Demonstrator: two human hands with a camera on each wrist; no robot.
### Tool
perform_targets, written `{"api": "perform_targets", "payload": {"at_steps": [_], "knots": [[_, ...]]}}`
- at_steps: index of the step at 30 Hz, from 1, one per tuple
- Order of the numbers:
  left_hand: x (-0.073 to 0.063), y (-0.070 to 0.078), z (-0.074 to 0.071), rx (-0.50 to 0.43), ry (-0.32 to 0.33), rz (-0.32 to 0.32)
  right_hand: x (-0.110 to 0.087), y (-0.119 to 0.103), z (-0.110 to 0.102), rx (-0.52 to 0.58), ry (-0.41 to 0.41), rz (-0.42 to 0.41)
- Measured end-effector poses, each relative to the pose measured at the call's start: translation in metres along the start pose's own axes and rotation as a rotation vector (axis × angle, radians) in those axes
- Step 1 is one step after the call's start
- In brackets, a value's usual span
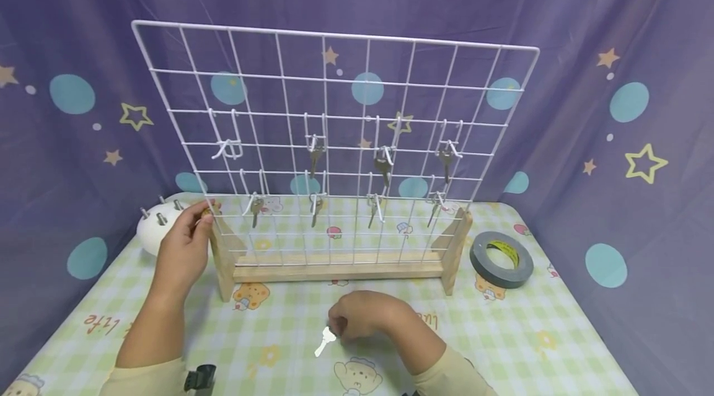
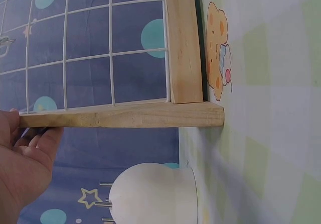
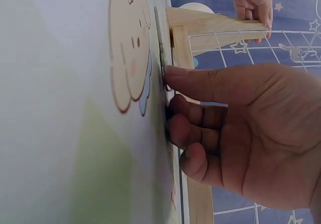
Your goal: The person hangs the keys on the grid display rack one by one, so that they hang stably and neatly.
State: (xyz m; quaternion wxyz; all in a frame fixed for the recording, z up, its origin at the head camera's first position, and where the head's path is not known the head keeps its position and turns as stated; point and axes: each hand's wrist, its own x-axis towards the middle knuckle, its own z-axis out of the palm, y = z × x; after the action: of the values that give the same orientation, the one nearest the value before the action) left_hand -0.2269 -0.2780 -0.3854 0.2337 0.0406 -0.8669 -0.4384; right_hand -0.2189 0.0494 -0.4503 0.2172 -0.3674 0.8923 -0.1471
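Note:
My right hand (image 1: 359, 316) is low over the tablecloth, pinching a key (image 1: 325, 341) by its head between thumb and curled fingers. The key's blade points toward the front left and shines white in the head view. In the right wrist view the key (image 3: 160, 35) shows edge-on, close along the cloth. My left hand (image 1: 186, 241) grips the top of the left wooden support (image 1: 222, 259) of a white wire grid rack (image 1: 346, 83). Keys (image 1: 383, 163) hang from several white hooks in two rows on the grid. The upper left hook (image 1: 227, 148) shows only its bare prongs.
A roll of grey tape (image 1: 480, 259) lies right of the rack. Behind my left hand stands a white rounded holder (image 1: 150, 238) with metal pegs. A checked tablecloth (image 1: 295, 309) covers the table, and a purple curtain (image 1: 558, 154) hangs behind.

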Motion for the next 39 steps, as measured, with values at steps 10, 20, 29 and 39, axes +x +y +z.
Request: {"api": "perform_targets", "payload": {"at_steps": [10,20,29,39], "knots": [[0.000,-0.001,0.001,-0.015,0.001,0.015,-0.001,-0.002,-0.004,0.015,0.051,-0.006],[-0.001,-0.001,0.001,-0.015,0.007,0.017,-0.006,-0.010,-0.020,0.092,0.126,-0.091],[-0.001,-0.002,0.000,-0.002,-0.003,0.010,-0.006,-0.023,-0.035,0.484,0.197,-0.310],[-0.001,-0.001,0.000,0.001,0.007,0.015,-0.005,-0.054,-0.052,0.812,0.323,-0.471]]}}
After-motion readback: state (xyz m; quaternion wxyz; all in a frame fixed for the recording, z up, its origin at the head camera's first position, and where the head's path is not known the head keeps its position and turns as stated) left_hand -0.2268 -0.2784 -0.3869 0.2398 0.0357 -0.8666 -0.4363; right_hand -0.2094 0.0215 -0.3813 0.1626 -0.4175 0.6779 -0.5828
